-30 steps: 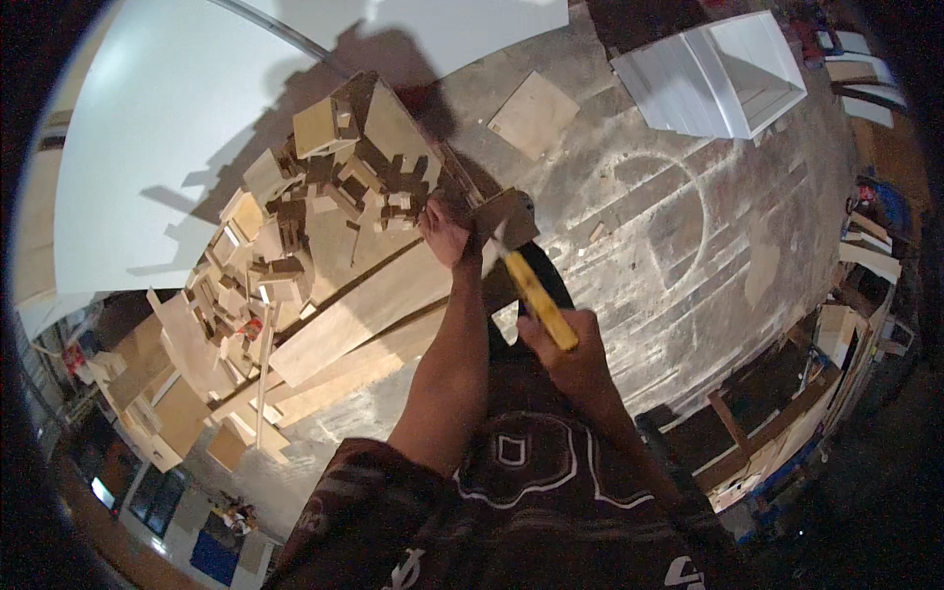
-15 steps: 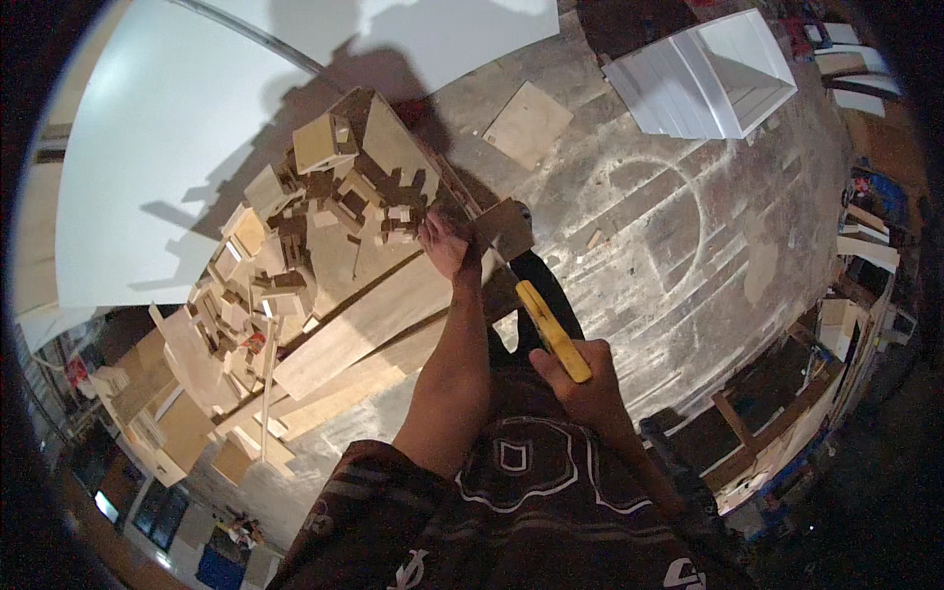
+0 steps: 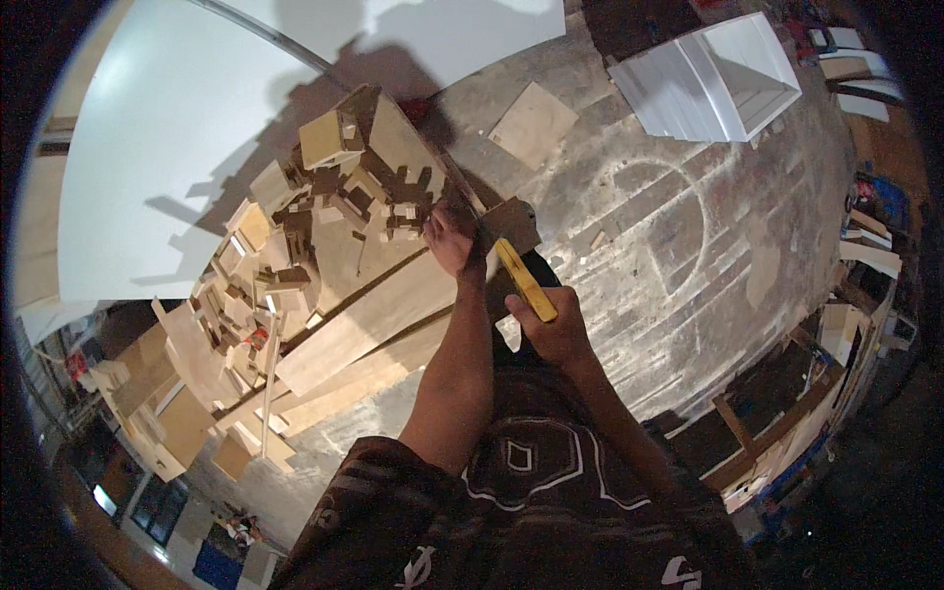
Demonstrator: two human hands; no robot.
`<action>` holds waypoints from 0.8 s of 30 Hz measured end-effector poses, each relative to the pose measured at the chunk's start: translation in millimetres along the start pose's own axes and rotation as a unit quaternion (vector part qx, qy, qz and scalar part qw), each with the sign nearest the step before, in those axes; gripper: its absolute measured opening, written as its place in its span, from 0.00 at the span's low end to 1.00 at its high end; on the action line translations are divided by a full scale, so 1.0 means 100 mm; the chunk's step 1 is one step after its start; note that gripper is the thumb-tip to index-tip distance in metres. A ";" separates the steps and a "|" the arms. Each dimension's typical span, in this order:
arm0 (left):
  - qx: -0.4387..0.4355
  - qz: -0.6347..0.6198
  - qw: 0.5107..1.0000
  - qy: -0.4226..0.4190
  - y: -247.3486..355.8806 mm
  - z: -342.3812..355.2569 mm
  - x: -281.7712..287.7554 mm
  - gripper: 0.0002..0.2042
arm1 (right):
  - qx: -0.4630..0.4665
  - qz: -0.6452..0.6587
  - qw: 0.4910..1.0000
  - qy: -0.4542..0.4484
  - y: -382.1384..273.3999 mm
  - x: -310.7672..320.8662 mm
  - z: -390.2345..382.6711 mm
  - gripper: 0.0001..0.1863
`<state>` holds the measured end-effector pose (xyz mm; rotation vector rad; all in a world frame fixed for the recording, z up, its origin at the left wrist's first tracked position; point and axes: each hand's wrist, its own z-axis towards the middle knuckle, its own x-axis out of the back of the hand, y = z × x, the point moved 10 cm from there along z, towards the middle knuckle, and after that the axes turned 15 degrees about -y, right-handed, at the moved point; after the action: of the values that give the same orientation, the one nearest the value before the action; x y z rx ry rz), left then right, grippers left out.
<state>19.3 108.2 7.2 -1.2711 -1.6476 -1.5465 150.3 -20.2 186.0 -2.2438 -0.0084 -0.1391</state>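
My left hand [image 3: 449, 239] is curled over wood at the upper end of a long pale plank [image 3: 359, 315], among small wooden blocks [image 3: 401, 221]. My right hand [image 3: 546, 329] grips a yellow-handled tool [image 3: 526, 280], just right of my left wrist and angled toward a brown board [image 3: 509, 221]; the tool’s metal end is barely visible. Loose cut offcuts and little box-like pieces [image 3: 329, 140] are heaped on the wooden work surface to the left. What exactly my left fingertips press on is shadowed.
A large white sheet [image 3: 147, 138] stands beyond the pile. A white cabinet-like piece [image 3: 703, 79] and a square board [image 3: 534, 125] lie on the concrete floor [image 3: 649, 236]. Wooden frames and scraps [image 3: 777, 423] line the right, with more boards [image 3: 177, 423] at lower left.
The yellow tool and my right hand moved back toward me, then forward and upward again. My left hand stayed in about the same place.
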 end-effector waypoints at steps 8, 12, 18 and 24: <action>0.001 -0.020 1.000 0.022 0.08 -0.04 0.16 0.20 | -0.023 0.002 1.000 -0.004 -0.03 0.08 -0.19 0.19; -0.027 -0.001 0.999 0.018 0.05 -0.01 0.15 0.22 | -0.014 -0.016 1.000 -0.016 0.02 -0.02 -0.11 0.20; -0.011 -0.017 0.999 0.038 0.00 -0.08 0.07 0.23 | -0.025 -0.013 1.000 -0.008 0.00 0.01 -0.13 0.20; 0.008 -0.057 0.998 0.008 -0.03 -0.06 0.11 0.24 | -0.035 -0.013 0.999 -0.001 -0.14 0.06 -0.46 0.18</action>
<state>10.9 105.7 17.2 -1.1698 -1.7461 -1.6032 151.0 -47.5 226.3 -2.3134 -0.0337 -0.1533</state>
